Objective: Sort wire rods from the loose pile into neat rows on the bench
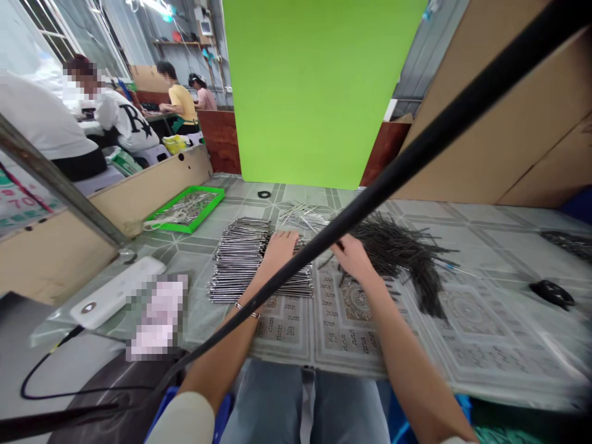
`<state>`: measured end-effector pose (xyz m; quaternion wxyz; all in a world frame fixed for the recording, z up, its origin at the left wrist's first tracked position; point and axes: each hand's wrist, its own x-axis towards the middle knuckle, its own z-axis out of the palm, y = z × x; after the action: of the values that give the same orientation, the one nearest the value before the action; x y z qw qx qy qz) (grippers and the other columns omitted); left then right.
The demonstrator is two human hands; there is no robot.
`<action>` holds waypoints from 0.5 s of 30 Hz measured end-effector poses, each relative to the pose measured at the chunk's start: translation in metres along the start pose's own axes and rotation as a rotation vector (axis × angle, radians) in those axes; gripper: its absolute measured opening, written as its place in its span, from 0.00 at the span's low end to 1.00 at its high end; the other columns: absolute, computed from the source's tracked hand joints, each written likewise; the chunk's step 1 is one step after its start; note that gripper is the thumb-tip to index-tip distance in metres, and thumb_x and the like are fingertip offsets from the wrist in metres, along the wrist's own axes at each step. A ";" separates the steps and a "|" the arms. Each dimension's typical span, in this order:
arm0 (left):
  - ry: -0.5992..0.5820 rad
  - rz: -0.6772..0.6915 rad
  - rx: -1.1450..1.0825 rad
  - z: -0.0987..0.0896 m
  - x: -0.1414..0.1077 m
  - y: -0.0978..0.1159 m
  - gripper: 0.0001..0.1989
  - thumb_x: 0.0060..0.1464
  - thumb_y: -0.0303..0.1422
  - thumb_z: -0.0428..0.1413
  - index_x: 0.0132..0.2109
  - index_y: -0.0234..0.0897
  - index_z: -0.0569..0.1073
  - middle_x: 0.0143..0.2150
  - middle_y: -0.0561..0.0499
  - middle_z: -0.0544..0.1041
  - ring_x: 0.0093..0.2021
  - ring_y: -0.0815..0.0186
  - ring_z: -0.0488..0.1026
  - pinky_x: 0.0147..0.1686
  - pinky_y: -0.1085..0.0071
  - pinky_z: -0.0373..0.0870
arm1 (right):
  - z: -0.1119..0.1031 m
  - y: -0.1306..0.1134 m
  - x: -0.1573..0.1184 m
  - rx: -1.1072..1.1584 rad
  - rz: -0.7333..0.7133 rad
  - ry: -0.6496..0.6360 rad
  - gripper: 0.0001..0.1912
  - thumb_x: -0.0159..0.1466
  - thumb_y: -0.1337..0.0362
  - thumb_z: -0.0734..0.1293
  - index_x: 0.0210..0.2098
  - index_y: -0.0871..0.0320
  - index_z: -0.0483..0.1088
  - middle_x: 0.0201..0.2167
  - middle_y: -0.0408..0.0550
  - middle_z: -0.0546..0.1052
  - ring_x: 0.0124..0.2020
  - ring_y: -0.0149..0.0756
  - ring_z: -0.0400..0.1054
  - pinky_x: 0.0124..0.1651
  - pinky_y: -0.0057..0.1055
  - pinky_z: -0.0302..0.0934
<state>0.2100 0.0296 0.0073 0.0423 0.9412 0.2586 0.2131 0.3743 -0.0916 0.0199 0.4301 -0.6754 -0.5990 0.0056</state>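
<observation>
My left hand (280, 248) lies over a broad stack of shiny ribbed metal rods (240, 262), its fingers reaching forward across them. Most rods lie side by side, pointing left to right. My right hand (355, 256) is closed at the near left side of a heap of thin black strips (393, 243). A small dark piece shows at its fingertips and looks like the end of one strip. Behind both hands are loose thin silvery sticks (303, 216). A black bar crosses the view diagonally and hides part of the rods and the space between my hands.
A green tray (200, 217) of metal pieces stands at the back left. A white device (118, 293) and a blurred pink item (160, 317) lie left. A black ring (264, 195) and a dark object (552, 293) are on the table. A green board (319, 92) stands behind; people sit beyond.
</observation>
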 end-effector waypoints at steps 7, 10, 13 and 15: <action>-0.026 -0.028 -0.012 -0.004 -0.001 0.003 0.15 0.60 0.44 0.42 0.36 0.37 0.64 0.37 0.46 0.73 0.42 0.58 0.67 0.42 0.62 0.56 | 0.015 -0.014 -0.005 -0.152 -0.059 -0.098 0.12 0.62 0.67 0.57 0.40 0.58 0.69 0.36 0.52 0.74 0.40 0.39 0.67 0.42 0.33 0.59; -0.037 -0.009 -0.012 -0.005 0.000 0.004 0.15 0.60 0.43 0.41 0.36 0.37 0.64 0.37 0.47 0.73 0.42 0.59 0.67 0.42 0.63 0.56 | 0.017 -0.014 -0.005 -0.173 -0.056 -0.079 0.12 0.62 0.67 0.56 0.39 0.59 0.70 0.36 0.52 0.74 0.40 0.40 0.67 0.43 0.33 0.59; -0.035 0.007 0.015 -0.005 0.000 0.004 0.16 0.61 0.43 0.40 0.37 0.37 0.65 0.37 0.47 0.73 0.42 0.59 0.67 0.41 0.63 0.56 | 0.018 -0.013 -0.005 -0.182 -0.069 -0.080 0.11 0.62 0.67 0.57 0.38 0.58 0.70 0.35 0.51 0.75 0.40 0.39 0.67 0.43 0.32 0.59; -0.029 0.019 0.045 -0.005 0.000 0.004 0.17 0.61 0.43 0.40 0.37 0.37 0.65 0.38 0.46 0.74 0.42 0.59 0.67 0.41 0.64 0.55 | 0.019 -0.013 -0.005 -0.193 -0.070 -0.083 0.10 0.62 0.66 0.58 0.37 0.58 0.70 0.35 0.50 0.75 0.39 0.39 0.67 0.42 0.32 0.59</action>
<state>0.2097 0.0257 0.0121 0.0227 0.9474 0.2539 0.1936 0.3528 -0.0861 0.0130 0.3376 -0.6915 -0.6375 -0.0391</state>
